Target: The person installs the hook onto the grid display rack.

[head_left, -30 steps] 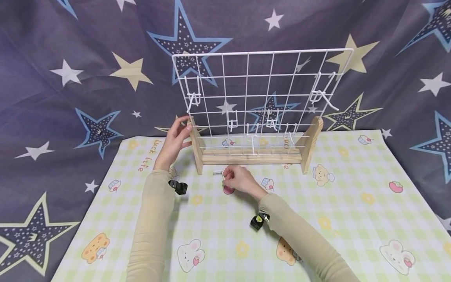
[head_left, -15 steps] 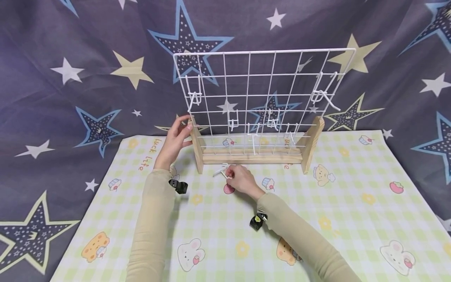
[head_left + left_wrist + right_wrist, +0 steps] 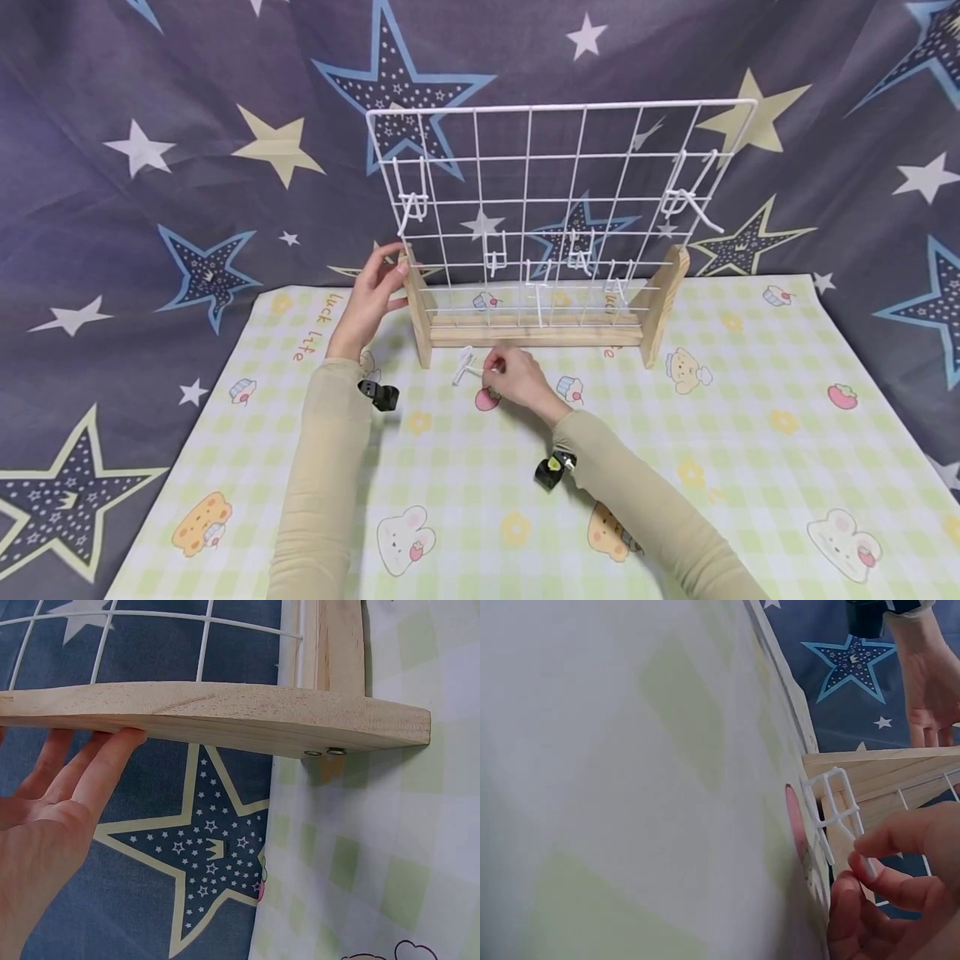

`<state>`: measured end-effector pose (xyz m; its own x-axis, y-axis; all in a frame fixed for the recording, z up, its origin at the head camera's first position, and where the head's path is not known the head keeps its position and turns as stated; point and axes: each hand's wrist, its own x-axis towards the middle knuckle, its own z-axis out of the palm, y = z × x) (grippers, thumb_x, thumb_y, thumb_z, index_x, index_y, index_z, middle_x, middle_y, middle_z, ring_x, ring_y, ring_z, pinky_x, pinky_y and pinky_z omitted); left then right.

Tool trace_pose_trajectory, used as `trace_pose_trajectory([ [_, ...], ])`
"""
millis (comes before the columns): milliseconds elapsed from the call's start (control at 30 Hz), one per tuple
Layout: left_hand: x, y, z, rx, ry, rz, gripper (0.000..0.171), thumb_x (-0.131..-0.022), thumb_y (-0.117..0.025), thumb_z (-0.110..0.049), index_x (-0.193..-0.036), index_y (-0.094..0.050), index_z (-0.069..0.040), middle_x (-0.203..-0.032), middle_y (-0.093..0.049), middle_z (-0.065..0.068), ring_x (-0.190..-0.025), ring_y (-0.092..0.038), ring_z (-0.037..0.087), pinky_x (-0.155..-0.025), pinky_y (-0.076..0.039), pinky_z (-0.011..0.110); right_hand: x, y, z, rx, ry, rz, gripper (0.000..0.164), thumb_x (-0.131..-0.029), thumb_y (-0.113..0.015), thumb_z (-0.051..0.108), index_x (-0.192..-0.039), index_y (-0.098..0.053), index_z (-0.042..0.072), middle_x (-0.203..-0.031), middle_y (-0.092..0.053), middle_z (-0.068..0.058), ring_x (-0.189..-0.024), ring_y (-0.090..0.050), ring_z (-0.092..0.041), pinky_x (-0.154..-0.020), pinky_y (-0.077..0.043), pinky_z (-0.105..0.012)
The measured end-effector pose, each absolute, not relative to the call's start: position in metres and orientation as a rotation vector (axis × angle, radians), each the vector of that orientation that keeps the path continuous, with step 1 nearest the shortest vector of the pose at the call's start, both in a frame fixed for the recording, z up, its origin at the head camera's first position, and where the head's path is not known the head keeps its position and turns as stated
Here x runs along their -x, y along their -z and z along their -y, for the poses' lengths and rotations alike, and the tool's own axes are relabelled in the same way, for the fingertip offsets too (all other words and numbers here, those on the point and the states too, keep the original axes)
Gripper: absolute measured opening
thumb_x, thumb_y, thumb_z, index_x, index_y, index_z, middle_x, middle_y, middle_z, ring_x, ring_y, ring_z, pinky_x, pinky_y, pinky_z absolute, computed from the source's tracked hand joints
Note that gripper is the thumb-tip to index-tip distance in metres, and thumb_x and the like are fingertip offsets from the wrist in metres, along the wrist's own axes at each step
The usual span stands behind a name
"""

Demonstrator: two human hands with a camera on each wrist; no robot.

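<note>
My left hand holds the upper end of the left wooden side post of a white wire grid rack. In the left wrist view its fingertips touch the post's outer face. Just in front of the rack's base, my right hand pinches the prong of a white wire hook between thumb and fingers. The hook's squarish wire frame points left, low over the tablecloth; the right wrist view shows this hook close up. The end of the prong is hidden by the fingers.
Several white hooks hang on the grid, among them an upper left hook, an upper right hook and a lower middle hook. A wooden crossbar joins the posts. Behind stands a dark star-patterned curtain; a checked tablecloth lies below.
The white hook in my right hand has turned, so its wire frame now shows more fully to the left of the fingers. My left hand stays on the post.
</note>
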<state>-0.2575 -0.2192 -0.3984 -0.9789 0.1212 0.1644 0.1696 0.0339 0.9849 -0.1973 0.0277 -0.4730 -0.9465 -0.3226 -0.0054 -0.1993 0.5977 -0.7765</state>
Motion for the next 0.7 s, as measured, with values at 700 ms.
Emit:
trace_pose_trajectory([
  [700,0.256,0.3975,0.2177,0.313,2.144,2.217,0.037,-0.102,-0.05,-0.025,-0.138,-0.045,-0.017,-0.129,-0.052,0.022,-0.113,-0.057,0.032,-0.091,-0.047,0.055,0.1915,0.4643,-0.023,0.57,1.497,-2.62,0.005,-0.081,-0.067,0.002,-0.084,-0.064,0.005,-0.081,-0.067,-0.004,-0.068,-0.062,-0.016,-0.064,-0.05,-0.026],
])
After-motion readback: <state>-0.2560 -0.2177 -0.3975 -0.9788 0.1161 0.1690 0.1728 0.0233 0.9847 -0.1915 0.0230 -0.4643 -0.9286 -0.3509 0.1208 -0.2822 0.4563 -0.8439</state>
